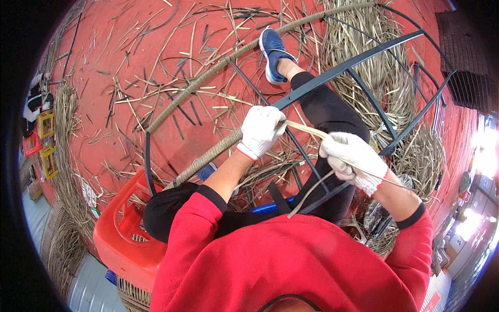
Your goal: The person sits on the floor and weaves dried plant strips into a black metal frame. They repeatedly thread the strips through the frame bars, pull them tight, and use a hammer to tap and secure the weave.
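Observation:
My left hand (261, 131), in a white knit glove, is closed at the tan wicker strip (305, 128), right where the wrapping on a dark metal frame (349, 66) ends. The gloved fingers hide the strip's meeting with the rail. My right hand (353, 160), gloved alike, grips the same strip, which runs between both hands. A loose length (311, 196) hangs from the right hand toward my lap. The frame lies across my legs. Its wrapped rail (210, 154) continues below my left hand; beyond that hand the rail is bare.
Strip offcuts (200, 93) litter the red floor (104, 52). A large heap of wicker strips (371, 57) lies at the far right beneath the frame. A red plastic chair (127, 229) stands at lower left. Yellow bins (46, 125) sit at the left edge.

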The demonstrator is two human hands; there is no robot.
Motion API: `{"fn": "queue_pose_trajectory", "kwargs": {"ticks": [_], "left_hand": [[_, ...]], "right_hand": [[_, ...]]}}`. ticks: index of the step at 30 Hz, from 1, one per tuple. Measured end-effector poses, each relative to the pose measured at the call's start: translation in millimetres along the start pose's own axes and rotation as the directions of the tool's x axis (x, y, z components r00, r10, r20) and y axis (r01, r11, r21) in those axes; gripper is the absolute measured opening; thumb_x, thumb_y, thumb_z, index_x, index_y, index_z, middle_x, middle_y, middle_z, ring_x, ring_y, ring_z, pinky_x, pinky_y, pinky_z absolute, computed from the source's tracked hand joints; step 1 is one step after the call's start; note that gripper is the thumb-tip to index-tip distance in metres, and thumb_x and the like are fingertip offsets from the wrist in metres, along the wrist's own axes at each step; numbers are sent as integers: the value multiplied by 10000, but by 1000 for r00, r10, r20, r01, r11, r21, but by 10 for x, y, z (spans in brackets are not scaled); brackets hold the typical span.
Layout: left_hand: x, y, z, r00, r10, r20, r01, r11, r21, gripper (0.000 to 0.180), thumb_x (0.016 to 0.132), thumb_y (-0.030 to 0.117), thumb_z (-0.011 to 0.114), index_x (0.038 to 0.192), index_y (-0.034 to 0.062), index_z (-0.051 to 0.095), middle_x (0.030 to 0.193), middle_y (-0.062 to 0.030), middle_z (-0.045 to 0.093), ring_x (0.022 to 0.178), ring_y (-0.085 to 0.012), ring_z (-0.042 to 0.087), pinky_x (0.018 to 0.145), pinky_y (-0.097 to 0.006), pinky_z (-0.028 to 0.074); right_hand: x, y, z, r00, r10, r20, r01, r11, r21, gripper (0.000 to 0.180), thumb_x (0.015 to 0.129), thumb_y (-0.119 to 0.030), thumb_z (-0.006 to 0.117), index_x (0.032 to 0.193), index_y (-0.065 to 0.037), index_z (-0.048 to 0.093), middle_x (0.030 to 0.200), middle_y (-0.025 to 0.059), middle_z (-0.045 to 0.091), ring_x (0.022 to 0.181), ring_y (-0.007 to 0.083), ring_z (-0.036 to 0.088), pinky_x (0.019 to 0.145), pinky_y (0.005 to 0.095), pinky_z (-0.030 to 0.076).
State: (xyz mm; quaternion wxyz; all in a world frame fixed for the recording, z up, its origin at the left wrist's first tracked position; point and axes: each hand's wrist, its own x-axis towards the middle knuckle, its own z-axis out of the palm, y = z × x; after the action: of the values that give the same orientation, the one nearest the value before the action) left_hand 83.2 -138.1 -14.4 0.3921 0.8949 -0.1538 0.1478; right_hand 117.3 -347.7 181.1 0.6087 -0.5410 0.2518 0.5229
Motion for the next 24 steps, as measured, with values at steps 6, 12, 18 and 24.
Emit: {"fn": "queue_pose_trajectory", "kwargs": {"ticks": [6,12,18,24], "left_hand": [[-79,-51,20,994,-66,89,64,998,16,339,687,118,790,962,126,590,921,-53,657,875,-284,646,782,-392,488],[-88,-86,11,993,-72,96,72,997,0,328,689,117,787,942,123,578,933,-60,650,898,-294,646,793,-401,493],[-99,-115,12,992,-57,114,57,998,-2,331,690,115,788,941,124,573,944,-58,649,905,-298,646,796,-401,496],[-105,-117,16,998,16,64,-18,999,29,321,701,144,798,951,131,597,976,-89,670,941,-307,658,801,-408,502]], "right_hand": [[-198,-86,-115,975,222,9,-218,964,-154,266,945,-236,690,1046,0,620,608,-62,444,462,17,356,397,193,228],[-206,-67,-140,991,84,-108,-111,952,-284,481,933,-198,687,1304,59,521,670,-44,476,501,22,405,401,188,289],[-207,-49,-194,987,116,-110,-122,991,-48,377,916,-102,674,1263,-16,553,783,-43,504,548,10,417,406,175,285],[-233,-3,-37,983,174,57,-181,971,155,375,965,-96,597,1323,-11,529,655,-56,421,480,17,348,399,175,271]]}}
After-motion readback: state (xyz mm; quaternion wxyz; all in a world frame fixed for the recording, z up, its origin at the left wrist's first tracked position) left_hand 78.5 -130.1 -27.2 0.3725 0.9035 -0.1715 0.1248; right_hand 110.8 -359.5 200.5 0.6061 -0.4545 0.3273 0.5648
